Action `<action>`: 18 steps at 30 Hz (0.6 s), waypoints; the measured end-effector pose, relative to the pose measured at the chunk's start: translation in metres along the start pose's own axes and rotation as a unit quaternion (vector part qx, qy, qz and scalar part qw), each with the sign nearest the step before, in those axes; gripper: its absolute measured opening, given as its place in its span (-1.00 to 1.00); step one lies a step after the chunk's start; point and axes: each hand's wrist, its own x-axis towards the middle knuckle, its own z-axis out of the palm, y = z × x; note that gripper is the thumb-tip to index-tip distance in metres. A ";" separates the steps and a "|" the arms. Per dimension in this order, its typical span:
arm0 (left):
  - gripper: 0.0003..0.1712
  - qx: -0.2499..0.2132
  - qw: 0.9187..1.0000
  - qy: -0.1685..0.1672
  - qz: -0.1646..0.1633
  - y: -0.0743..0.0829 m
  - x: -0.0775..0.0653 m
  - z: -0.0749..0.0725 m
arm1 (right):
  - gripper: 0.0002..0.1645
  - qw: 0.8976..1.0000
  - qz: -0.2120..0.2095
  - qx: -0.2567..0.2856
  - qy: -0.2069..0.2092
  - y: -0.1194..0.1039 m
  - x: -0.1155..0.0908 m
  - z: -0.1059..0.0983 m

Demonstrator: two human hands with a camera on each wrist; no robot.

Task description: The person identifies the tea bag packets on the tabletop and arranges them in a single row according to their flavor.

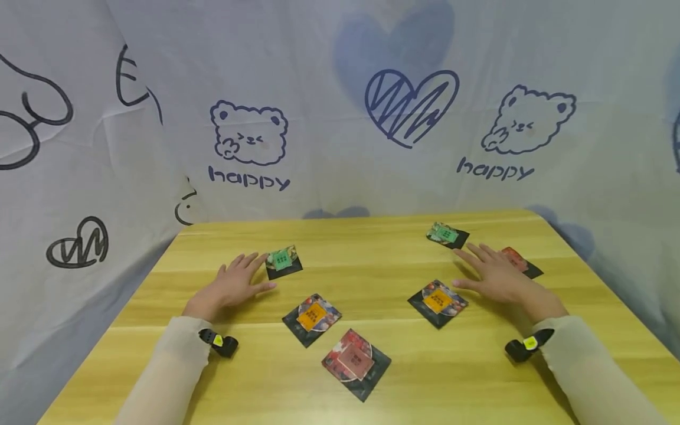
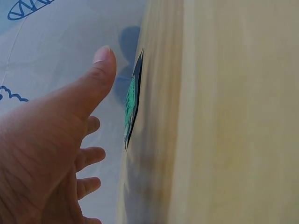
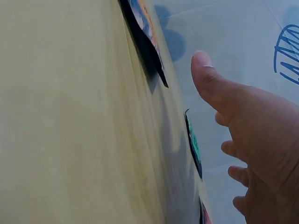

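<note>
My left hand (image 1: 234,286) is over the left of the table, its fingers spread and holding nothing. Just beyond its fingertips lies a flat packet with a green label (image 1: 281,261), also visible in the left wrist view. My right hand (image 1: 499,277), likewise spread and holding nothing, is among three packets: a green-labelled one (image 1: 447,235) beyond its fingertips, an orange-labelled one (image 1: 438,303) near the thumb, and a red-labelled one (image 1: 517,261) partly hidden behind the hand. Between the hands are another orange-labelled packet (image 1: 311,319) and a dark red-labelled packet (image 1: 356,364) closer to me.
The packets lie apart on a light wooden table (image 1: 265,378). A pale cloth (image 1: 329,136) printed with bears and hearts hangs behind the table's far edge and along the left side. Both wrists wear a strap with a small black device.
</note>
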 end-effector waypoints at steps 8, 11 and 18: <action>0.05 -0.003 1.000 0.018 0.006 -0.001 0.006 -0.002 | -0.04 0.999 -0.019 -0.020 0.021 0.007 0.017 -0.005; 0.04 -0.006 1.000 0.023 0.005 -0.003 0.009 -0.002 | -0.08 0.999 -0.016 -0.018 0.021 0.013 0.025 -0.008; 0.02 -0.021 0.999 0.027 0.004 -0.006 0.015 -0.004 | -0.13 0.999 -0.028 0.009 0.024 0.022 0.045 -0.013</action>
